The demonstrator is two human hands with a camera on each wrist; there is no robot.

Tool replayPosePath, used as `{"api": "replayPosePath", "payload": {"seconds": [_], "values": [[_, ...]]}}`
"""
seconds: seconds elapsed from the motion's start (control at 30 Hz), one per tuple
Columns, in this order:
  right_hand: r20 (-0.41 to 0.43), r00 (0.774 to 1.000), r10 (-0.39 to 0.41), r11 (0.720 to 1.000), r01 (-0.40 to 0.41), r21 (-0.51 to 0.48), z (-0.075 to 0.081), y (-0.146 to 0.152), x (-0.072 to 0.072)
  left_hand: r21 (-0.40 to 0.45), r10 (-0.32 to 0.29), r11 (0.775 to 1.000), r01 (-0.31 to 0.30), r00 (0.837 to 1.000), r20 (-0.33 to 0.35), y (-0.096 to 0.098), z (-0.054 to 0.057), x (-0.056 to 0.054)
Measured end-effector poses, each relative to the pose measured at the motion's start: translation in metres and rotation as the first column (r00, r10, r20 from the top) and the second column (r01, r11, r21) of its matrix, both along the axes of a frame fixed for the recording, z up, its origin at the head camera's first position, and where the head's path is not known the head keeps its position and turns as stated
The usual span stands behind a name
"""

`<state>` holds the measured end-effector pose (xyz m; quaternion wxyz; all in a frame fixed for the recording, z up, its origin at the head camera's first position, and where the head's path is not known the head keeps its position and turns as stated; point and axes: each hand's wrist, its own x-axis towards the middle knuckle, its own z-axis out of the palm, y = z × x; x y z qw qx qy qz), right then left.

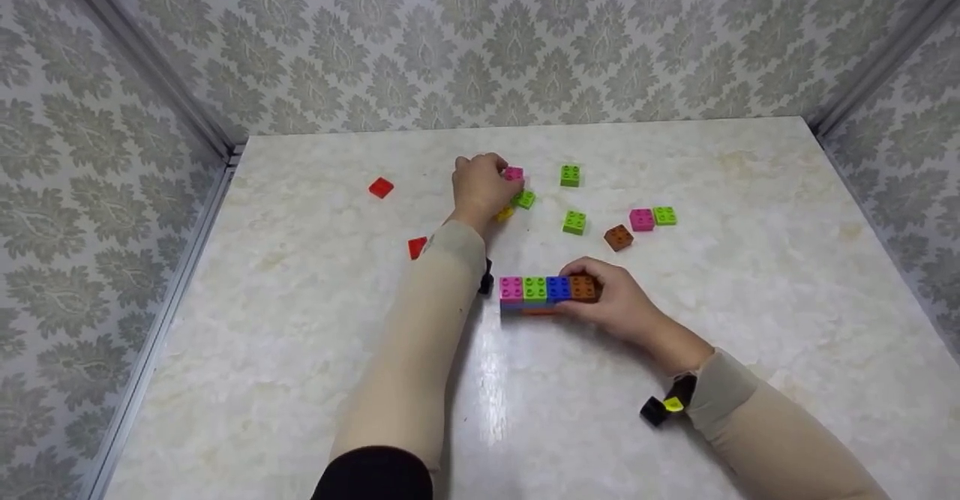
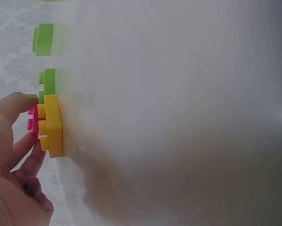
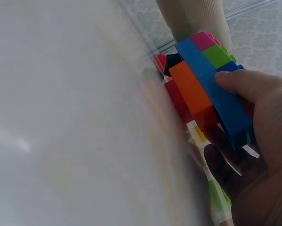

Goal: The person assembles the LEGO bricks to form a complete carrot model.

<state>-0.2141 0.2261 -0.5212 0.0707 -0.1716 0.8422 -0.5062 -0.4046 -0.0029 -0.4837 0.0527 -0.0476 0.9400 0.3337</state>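
Observation:
My left hand (image 1: 482,187) reaches to the far part of the table and pinches a pink toy brick (image 1: 514,173) between thumb and fingers. Close beside that brick lie a green brick (image 1: 526,199) and a yellow brick (image 2: 56,126), the yellow partly hidden by the hand in the head view. My right hand (image 1: 621,303) grips the right end of a built block of bricks (image 1: 534,288). Its top row runs pink, green, blue and brown. Beneath that row, the right wrist view shows long blue bricks (image 3: 221,101), then an orange brick (image 3: 190,89) and a red one (image 3: 177,100).
Two red bricks (image 1: 381,187) lie to the left, one partly covered by the left forearm. Further right are loose green bricks (image 1: 574,222), a pink brick (image 1: 642,220) and a brown brick (image 1: 619,238). Patterned walls (image 1: 510,43) rise around the marbled table (image 1: 285,335).

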Motion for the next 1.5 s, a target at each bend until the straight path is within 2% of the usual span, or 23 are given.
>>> {"api": "replayPosePath", "payload": {"seconds": [0.13,0.33,0.4,0.57,0.77,1.03,1.2,1.33,1.5], "values": [[0.001,1.0,-0.003,1.0,0.003,0.003,0.0,-0.001,0.001,0.012,0.018,1.0,-0.018,1.0,-0.005,-0.001,0.0,0.001],[-0.02,1.0,-0.004,1.0,0.004,0.005,-0.001,-0.001,0.001,0.012,0.01,1.0,-0.01,0.999,-0.033,-0.005,0.0,0.002],[-0.024,1.0,-0.004,1.0,0.004,0.004,-0.001,-0.001,0.001,0.042,0.018,0.999,-0.017,0.999,-0.027,-0.006,0.001,0.002],[-0.023,1.0,-0.002,1.0,0.002,-0.003,0.0,-0.001,-0.001,0.123,0.036,0.992,-0.033,0.999,-0.02,-0.008,0.013,0.009],[-0.01,1.0,-0.001,1.0,0.001,-0.006,0.0,0.0,-0.003,0.174,-0.008,0.984,0.024,0.996,-0.09,-0.015,0.027,0.023],[-0.019,1.0,-0.004,1.0,0.004,0.001,-0.001,0.0,-0.001,0.276,-0.121,0.95,0.149,0.986,-0.117,-0.03,0.034,0.054],[-0.013,1.0,-0.01,1.0,0.01,0.001,0.0,-0.001,-0.001,0.288,-0.211,0.924,0.25,0.964,-0.162,-0.041,0.035,0.078],[-0.008,1.0,-0.005,1.0,0.005,0.001,0.0,-0.003,-0.001,0.294,-0.254,0.905,0.308,0.945,-0.208,-0.051,0.034,0.1],[-0.001,1.0,-0.013,1.0,0.013,0.02,0.001,0.0,-0.001,0.304,-0.302,0.885,0.352,0.932,-0.199,-0.058,0.032,0.123]]}}
